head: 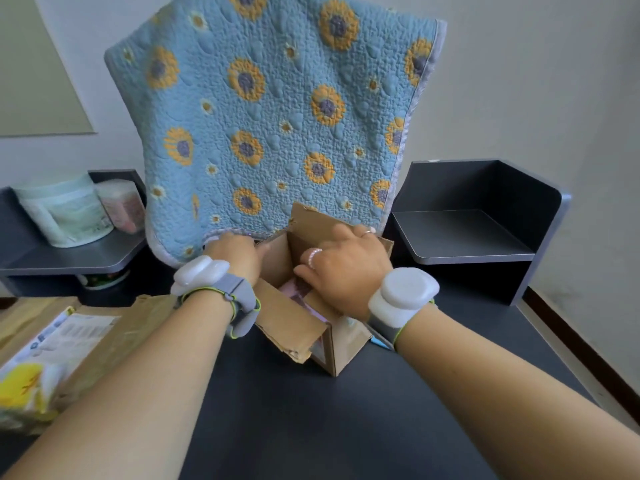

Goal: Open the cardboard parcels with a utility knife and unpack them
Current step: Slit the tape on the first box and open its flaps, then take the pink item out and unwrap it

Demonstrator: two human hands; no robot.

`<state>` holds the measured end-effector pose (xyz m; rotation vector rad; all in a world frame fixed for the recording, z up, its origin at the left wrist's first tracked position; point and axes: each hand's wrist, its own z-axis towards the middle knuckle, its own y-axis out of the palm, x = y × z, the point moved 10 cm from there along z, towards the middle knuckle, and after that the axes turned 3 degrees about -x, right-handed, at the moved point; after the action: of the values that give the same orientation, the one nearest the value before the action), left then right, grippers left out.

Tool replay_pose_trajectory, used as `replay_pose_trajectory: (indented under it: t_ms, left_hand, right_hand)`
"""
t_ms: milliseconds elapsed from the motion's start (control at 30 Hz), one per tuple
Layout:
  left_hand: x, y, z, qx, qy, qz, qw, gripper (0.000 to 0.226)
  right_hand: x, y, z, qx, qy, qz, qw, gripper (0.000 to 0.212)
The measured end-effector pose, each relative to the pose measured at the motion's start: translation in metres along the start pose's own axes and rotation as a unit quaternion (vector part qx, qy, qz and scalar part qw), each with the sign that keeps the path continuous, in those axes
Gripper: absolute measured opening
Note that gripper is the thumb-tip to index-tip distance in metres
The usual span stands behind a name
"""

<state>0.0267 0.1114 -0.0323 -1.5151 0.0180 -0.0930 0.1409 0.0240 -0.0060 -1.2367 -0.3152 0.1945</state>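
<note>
An open cardboard parcel stands on the dark table in the middle of the view, its flaps spread outward. Something pink lies inside it, mostly hidden. My left hand rests at the parcel's far left edge, fingers over the flap there. My right hand reaches over the opening, its fingers curled round the far back flap. No utility knife is in view.
A blue quilted cloth with sunflowers hangs behind the parcel. At left lie a flattened brown parcel with a label and a yellow-white packet. Packaged rolls sit on the left shelf. A dark shelf unit stands right.
</note>
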Motion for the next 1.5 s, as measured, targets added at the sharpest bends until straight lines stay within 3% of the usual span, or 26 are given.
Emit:
replay_pose_trajectory:
  t_ms: [67, 133, 300, 600, 767, 867, 967, 1133, 1300, 1433, 1500]
  left_hand:
    - [-0.007, -0.003, -0.002, 0.03, -0.008, -0.043, 0.999, 0.049]
    - [-0.017, -0.005, -0.005, 0.043, -0.03, -0.113, 0.992, 0.05]
    - [-0.033, -0.014, -0.016, 0.101, -0.078, -0.236, 0.963, 0.05]
    - [-0.04, -0.015, -0.04, 0.174, -0.086, -0.468, 0.862, 0.042]
    - [-0.028, -0.018, -0.052, 0.187, -0.054, -0.439, 0.877, 0.043]
    - [-0.021, -0.022, -0.058, 0.198, -0.039, -0.424, 0.883, 0.039]
    - [-0.016, -0.027, -0.065, 0.216, -0.024, -0.411, 0.885, 0.036]
    - [-0.013, -0.031, -0.069, 0.228, -0.005, -0.377, 0.897, 0.037]
    - [-0.017, -0.028, -0.062, 0.233, -0.01, -0.373, 0.898, 0.038]
    - [-0.028, -0.018, -0.048, 0.214, -0.042, -0.371, 0.903, 0.038]
    - [-0.029, -0.012, -0.042, 0.197, -0.05, -0.366, 0.908, 0.039]
  right_hand:
    - [-0.002, 0.01, -0.001, -0.061, 0.017, 0.011, 0.998, 0.053]
    - [0.0, 0.004, -0.003, -0.056, 0.036, 0.014, 0.998, 0.054]
    - [0.005, -0.027, -0.01, -0.009, 0.058, -0.012, 0.998, 0.023]
    - [0.05, 0.028, -0.033, -0.193, 0.192, -0.036, 0.962, 0.037]
    - [0.057, 0.046, -0.031, -0.218, 0.219, 0.041, 0.95, 0.039]
    - [0.034, 0.037, -0.01, -0.185, 0.146, 0.057, 0.97, 0.039]
    - [0.017, 0.042, 0.015, -0.204, 0.093, 0.052, 0.973, 0.041]
    - [0.01, 0.061, 0.046, -0.224, 0.054, 0.01, 0.973, 0.066]
    - [0.012, 0.076, 0.059, -0.249, 0.094, 0.067, 0.962, 0.044]
    - [0.008, 0.078, 0.059, -0.229, 0.07, 0.065, 0.969, 0.039]
    - [0.008, 0.078, 0.058, -0.218, 0.062, 0.062, 0.972, 0.024]
